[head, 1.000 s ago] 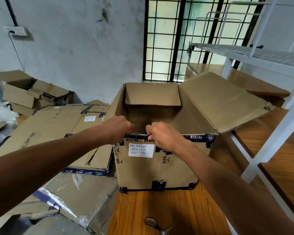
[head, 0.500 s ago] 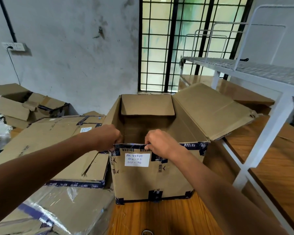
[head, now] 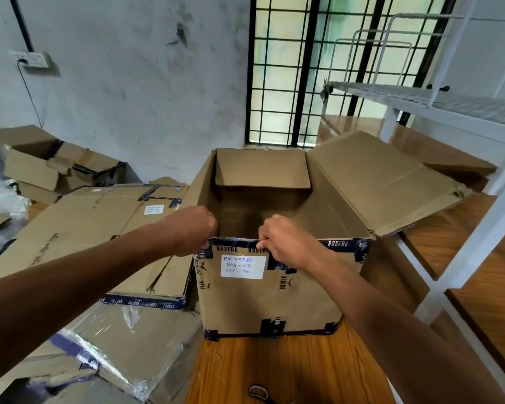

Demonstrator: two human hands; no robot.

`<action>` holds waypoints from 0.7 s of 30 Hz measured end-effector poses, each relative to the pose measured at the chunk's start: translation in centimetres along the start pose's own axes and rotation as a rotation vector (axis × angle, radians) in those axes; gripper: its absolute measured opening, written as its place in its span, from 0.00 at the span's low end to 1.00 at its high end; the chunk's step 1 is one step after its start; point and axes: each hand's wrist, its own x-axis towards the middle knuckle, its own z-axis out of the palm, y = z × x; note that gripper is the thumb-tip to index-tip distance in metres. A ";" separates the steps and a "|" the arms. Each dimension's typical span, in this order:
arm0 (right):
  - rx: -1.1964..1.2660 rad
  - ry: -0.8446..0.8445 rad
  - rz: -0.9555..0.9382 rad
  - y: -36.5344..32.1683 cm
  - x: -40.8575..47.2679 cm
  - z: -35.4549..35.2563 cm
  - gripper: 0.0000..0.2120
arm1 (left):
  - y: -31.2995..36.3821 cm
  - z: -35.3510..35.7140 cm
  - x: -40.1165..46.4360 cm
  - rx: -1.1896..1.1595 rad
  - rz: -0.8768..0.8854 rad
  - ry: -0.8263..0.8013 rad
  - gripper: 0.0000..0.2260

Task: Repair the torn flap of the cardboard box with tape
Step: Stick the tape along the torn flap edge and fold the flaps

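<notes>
The cardboard box (head: 270, 298) stands open on the wooden floor (head: 274, 371), its near top edge banded with printed tape (head: 236, 247). The left hand (head: 191, 230) grips the near-left corner of that edge with curled fingers; the right hand (head: 286, 244) pinches the edge near its middle. Risk: pulling unevenly could lengthen a tear or peel the tape. The right flap (head: 382, 182) overhangs toward the white rack (head: 478, 199), limiting room there. Stacked flat cartons (head: 99, 225) touch the box's left side. Open floor lies nearest the person.
</notes>
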 end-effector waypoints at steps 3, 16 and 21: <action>-0.048 -0.026 0.041 -1.0 -0.6 -0.3 0.12 | 0.5 -1.0 0.0 -0.043 -0.042 -0.041 0.10; -0.014 0.160 0.260 -4.7 -0.1 0.8 0.08 | 5.3 -1.3 1.9 -0.121 -0.130 0.106 0.09; -0.103 0.215 0.260 -5.1 0.4 1.7 0.05 | 5.4 -0.9 2.0 -0.105 -0.141 0.128 0.08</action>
